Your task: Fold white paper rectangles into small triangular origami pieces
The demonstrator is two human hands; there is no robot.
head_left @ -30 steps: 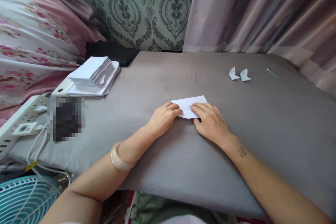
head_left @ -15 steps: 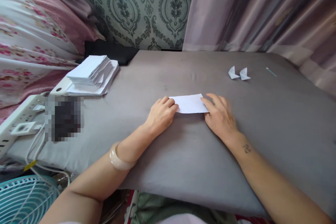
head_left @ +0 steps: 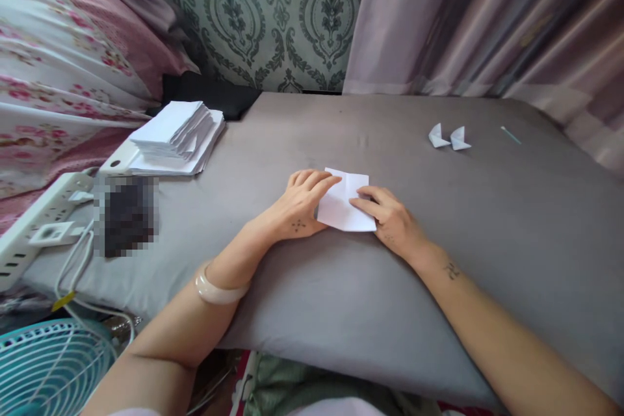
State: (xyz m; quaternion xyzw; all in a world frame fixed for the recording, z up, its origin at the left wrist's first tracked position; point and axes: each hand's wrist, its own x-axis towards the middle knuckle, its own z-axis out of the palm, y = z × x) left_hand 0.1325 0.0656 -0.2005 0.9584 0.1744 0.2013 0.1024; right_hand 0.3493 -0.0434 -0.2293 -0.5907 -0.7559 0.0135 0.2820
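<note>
A white sheet of paper [head_left: 347, 208] with a crease down its upper middle is spread between my hands above the grey cloth. At its left side, my left hand [head_left: 302, 205] holds the edge, fingers reaching over the top left corner and thumb near the lower left. My right hand [head_left: 392, 218] grips the right side, with two fingertips lying on the paper's face. The right thumb is hidden. Farther back on the right stand two small folded paper pieces [head_left: 439, 136], pointed and white, close beside each other.
A stack of white paper [head_left: 168, 127] lies at the back left, near a black flat item [head_left: 209, 94]. A power strip [head_left: 43, 227] with cables runs along the left edge, beside a blurred dark object [head_left: 129, 214]. A thin stick [head_left: 511, 135] lies far right. A turquoise fan [head_left: 53, 370] stands below left.
The paper was a flat, wide strip and now shows as a taller, opened sheet with a crease. My right hand has shifted left and my left hand's fingers have spread over the paper.
</note>
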